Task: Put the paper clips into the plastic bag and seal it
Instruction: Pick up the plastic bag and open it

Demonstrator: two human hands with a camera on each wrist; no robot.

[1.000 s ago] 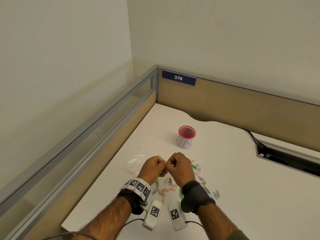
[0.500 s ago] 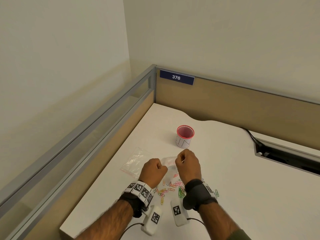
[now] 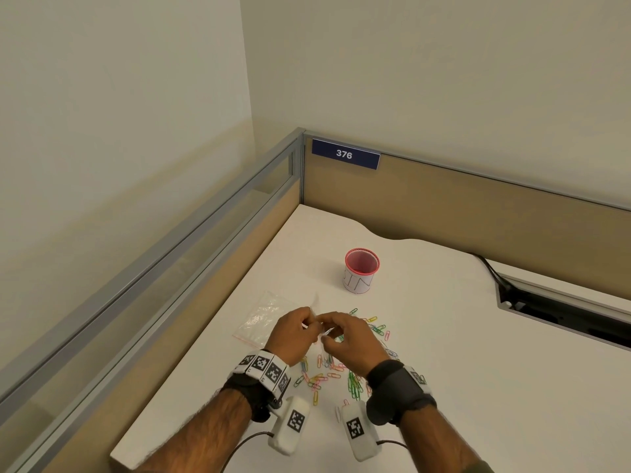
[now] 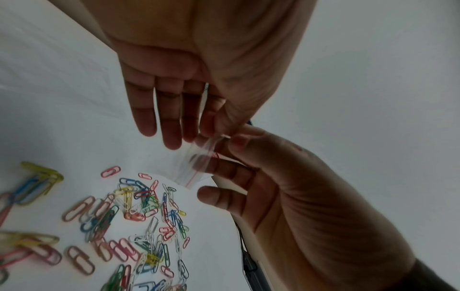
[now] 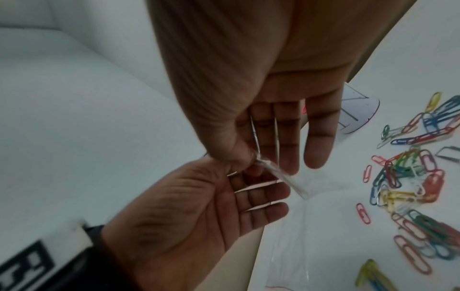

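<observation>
A small clear zip bag (image 4: 196,163) with a red seal line hangs between my two hands, just above the desk. My left hand (image 3: 297,332) pinches its top edge with thumb and forefinger, the other fingers straight. My right hand (image 3: 345,336) pinches the same edge right beside it. In the right wrist view the bag (image 5: 281,177) stretches down from both pinches. Several coloured paper clips (image 3: 324,370) lie loose on the white desk (image 3: 444,387) beneath and to the right of my hands; they also show as a scattered heap of clips (image 4: 139,206).
A flat pile of spare clear bags (image 3: 263,319) lies left of my hands. A pink-rimmed cup (image 3: 362,271) stands further back. Partition walls (image 3: 444,206) close the desk at back and left; a cable slot (image 3: 563,312) is cut in at the right.
Half a second ago my hands were apart with the bag spread between them. They have come together again, both pinching its top edge.
</observation>
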